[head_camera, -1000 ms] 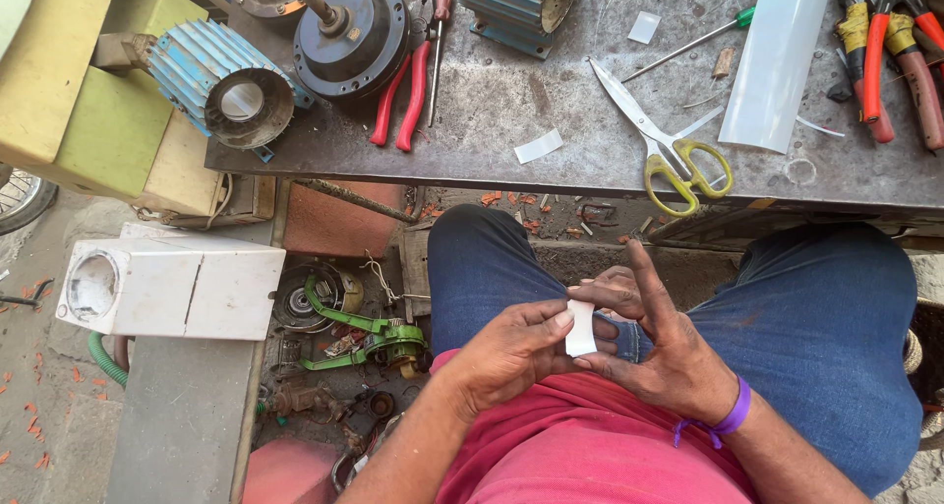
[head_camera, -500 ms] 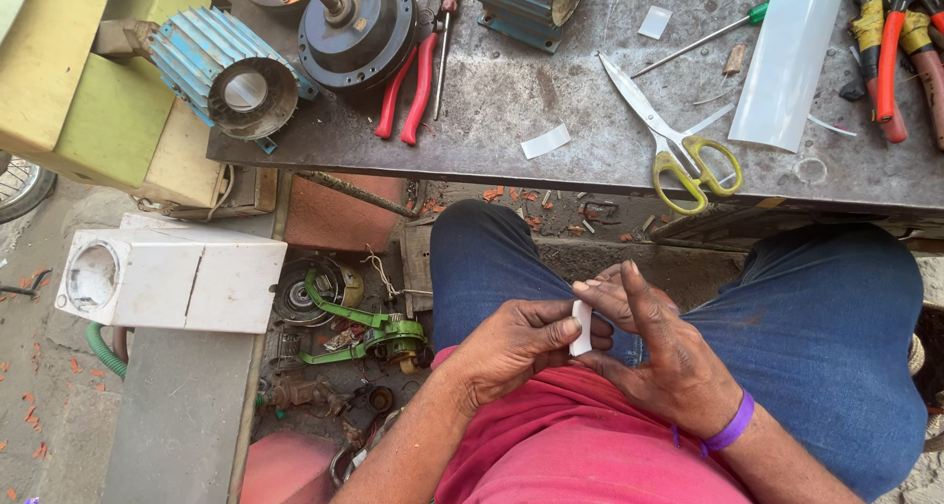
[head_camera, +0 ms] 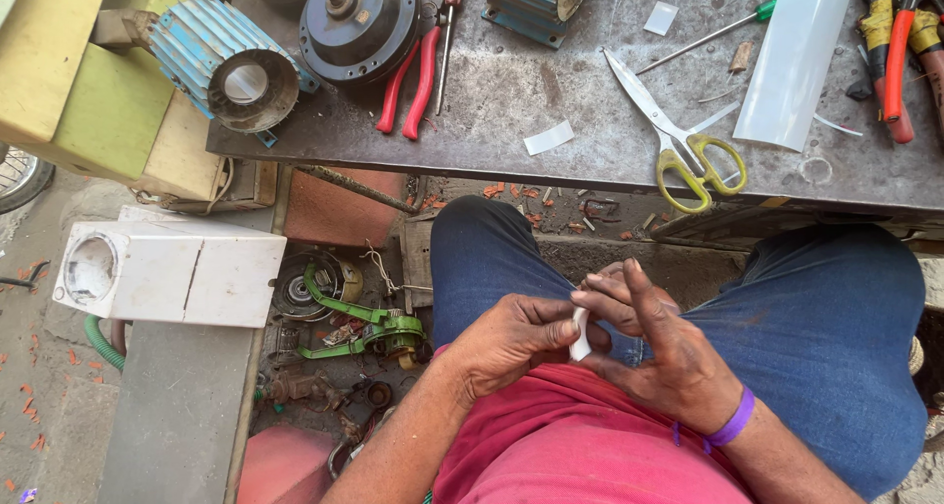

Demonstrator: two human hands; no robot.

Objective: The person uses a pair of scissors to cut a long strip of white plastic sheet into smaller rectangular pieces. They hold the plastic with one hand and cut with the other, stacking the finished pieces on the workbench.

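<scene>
I sit with both hands together over my lap, pinching a small white strip (head_camera: 580, 333) between them. My left hand (head_camera: 511, 342) grips it with thumb and fingertips; my right hand (head_camera: 654, 352) closes on it from the other side. Ahead on the metal counter (head_camera: 551, 91) lie yellow-handled scissors (head_camera: 678, 135), red-handled pliers (head_camera: 418, 66) and a blue finned motor housing (head_camera: 231, 61).

scissors (head_camera: 678, 135) lie on bench (head_camera: 551, 91), right of pliers (head_camera: 413, 71).

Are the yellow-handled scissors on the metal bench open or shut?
Shut: the yellow-handled scissors lie flat on the metal bench, blades together in one point.
</scene>
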